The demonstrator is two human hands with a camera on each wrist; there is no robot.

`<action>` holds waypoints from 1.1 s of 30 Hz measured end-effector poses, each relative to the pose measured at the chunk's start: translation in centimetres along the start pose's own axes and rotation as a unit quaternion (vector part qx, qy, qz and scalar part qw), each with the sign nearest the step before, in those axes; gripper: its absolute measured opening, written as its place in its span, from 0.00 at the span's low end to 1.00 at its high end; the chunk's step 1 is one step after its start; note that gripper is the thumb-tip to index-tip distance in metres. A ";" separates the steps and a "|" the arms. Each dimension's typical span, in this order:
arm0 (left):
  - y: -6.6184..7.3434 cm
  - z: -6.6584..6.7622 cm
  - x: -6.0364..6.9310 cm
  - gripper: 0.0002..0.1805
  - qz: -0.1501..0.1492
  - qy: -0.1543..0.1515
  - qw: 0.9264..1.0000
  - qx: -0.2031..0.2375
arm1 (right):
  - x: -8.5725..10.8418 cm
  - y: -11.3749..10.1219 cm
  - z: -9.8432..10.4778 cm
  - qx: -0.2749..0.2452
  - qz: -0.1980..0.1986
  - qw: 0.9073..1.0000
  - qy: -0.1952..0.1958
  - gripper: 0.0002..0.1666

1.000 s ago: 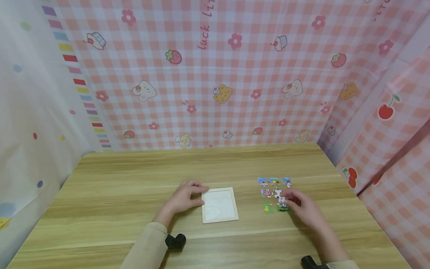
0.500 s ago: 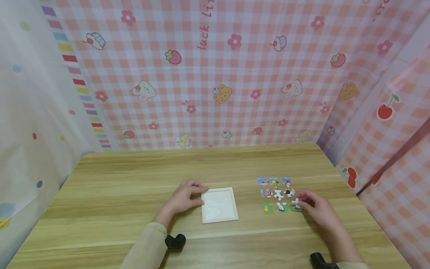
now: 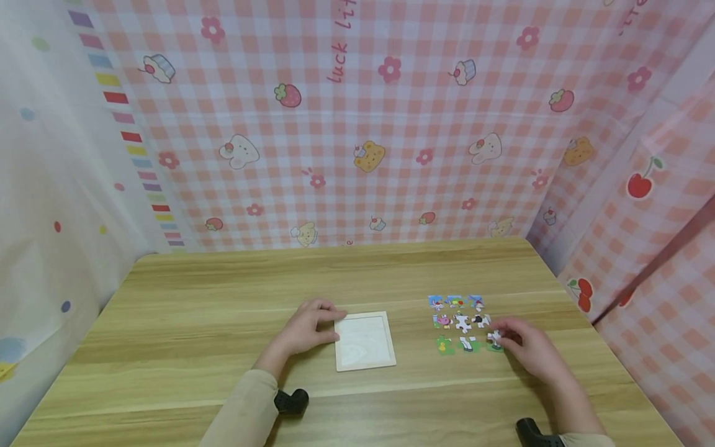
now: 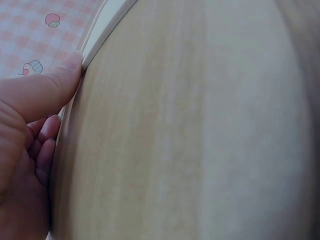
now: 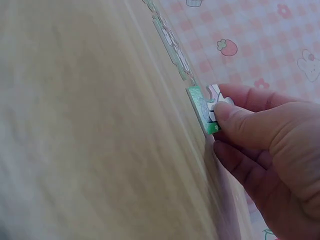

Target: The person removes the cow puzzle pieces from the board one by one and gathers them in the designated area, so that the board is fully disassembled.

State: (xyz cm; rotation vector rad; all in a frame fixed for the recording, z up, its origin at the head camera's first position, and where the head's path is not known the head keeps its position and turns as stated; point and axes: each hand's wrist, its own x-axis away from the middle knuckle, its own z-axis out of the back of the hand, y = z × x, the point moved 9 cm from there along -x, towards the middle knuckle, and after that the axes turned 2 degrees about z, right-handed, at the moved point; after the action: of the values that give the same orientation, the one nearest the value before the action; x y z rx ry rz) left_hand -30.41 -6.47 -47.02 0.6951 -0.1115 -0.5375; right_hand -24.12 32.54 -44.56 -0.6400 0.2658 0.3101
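Observation:
My left hand (image 3: 307, 328) holds the left edge of a square, pale wooden puzzle tray (image 3: 365, 367), its thumb and forefinger near the upper left corner. In the left wrist view the thumb (image 4: 65, 80) touches the tray's rim (image 4: 107, 31). My right hand (image 3: 527, 349) pinches a green and white jigsaw piece (image 3: 494, 338) between thumb and fingers, at the lower right of the other pieces. Seen from the right wrist, this piece (image 5: 199, 107) tilts up from the table. Several more jigsaw pieces lie in spaced rows, including a mostly white one (image 3: 462, 322) in the middle.
The wood-grain table (image 3: 223, 298) reaches back to a pink checked curtain (image 3: 335, 124). Another checked curtain (image 3: 659, 261) hangs along the right side, and a white dotted one (image 3: 56, 186) along the left. A black wrist device (image 3: 293, 402) sits at the left sleeve.
My right hand has moved right, away from the middle of the pieces, with the corner piece, which now sits apart from its neighbour. The left hand and tray have stayed put.

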 end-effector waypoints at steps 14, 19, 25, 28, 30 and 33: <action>-0.1 0.1 0.1 0.24 -0.001 0.002 1.000 0.005 | -0.1 -1.0 -0.2 0.080 0.064 0.994 0.025 0.18; -0.1 0.1 0.2 0.24 -0.002 -0.001 1.000 0.005 | -0.1 -1.2 -0.2 0.080 0.069 0.994 0.030 0.17; -0.1 0.0 0.1 0.24 -0.004 0.001 1.000 0.002 | -0.1 -1.1 -0.3 0.074 0.068 0.995 0.029 0.16; -0.2 0.0 0.1 0.25 -0.007 0.001 1.000 -0.001 | -0.1 -1.0 -0.1 0.061 0.048 0.997 0.029 0.16; -0.3 0.0 0.1 0.25 -0.008 0.000 1.000 -0.001 | -0.2 -0.9 0.2 0.047 0.032 0.998 0.033 0.15; -0.5 0.1 0.1 0.25 -0.006 0.001 1.000 0.007 | -0.4 -1.2 0.6 0.021 0.015 0.999 0.044 0.12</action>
State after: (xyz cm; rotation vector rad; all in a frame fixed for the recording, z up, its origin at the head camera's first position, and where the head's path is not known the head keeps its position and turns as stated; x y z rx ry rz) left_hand -30.56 -6.90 -47.32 0.7100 -0.1097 -0.5481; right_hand -23.93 31.91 -43.30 -0.6089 0.3651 0.3047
